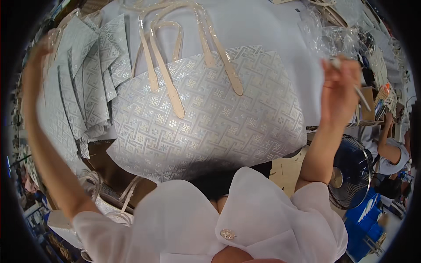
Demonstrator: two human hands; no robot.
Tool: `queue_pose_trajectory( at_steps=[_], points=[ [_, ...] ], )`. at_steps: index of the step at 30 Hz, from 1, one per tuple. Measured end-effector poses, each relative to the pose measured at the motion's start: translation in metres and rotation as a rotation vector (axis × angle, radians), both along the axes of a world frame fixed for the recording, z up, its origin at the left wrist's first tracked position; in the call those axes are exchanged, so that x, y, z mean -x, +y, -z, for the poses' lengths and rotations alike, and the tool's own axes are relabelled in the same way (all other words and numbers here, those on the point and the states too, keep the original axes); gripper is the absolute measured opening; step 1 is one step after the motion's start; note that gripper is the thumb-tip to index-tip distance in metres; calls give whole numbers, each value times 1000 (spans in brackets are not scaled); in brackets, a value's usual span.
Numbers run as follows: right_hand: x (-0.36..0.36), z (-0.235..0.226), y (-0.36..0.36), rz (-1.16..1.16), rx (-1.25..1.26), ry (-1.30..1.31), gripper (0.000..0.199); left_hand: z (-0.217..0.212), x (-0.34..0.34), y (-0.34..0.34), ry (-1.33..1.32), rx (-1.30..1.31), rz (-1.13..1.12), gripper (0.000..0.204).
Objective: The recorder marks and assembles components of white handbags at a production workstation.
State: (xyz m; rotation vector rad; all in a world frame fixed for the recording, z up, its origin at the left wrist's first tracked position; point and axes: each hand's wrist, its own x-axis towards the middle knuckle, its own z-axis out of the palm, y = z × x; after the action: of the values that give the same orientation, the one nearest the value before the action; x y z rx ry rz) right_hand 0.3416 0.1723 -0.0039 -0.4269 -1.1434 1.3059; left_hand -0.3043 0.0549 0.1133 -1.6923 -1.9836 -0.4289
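Observation:
In front of me lies a silvery-white patterned tote bag, flat on the white work table. Its pale beige straps are partly wrapped in clear film and stretch toward the far side. My right hand is raised to the right of the bag, its fingers closed round a thin white pen-like stick. At the far left my left hand is smeared by motion beside a fanned pile of patterned panels; its fingers cannot be made out.
Crumpled clear plastic sits at the far right. A cardboard box stands near a blue fan and blue bins. Another person is at the right rim. Finished-looking bags are low on the left.

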Motion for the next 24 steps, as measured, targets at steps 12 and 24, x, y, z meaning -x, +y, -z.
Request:
queue_pose_trajectory(
  at_steps=[12,24],
  points=[
    [55,58,-2,-241,307,-617,11,168,-367,92,-472,491,804,8],
    [62,70,-1,-209,266,-732,11,185,-363,101,-642,488,857,6]
  ],
)
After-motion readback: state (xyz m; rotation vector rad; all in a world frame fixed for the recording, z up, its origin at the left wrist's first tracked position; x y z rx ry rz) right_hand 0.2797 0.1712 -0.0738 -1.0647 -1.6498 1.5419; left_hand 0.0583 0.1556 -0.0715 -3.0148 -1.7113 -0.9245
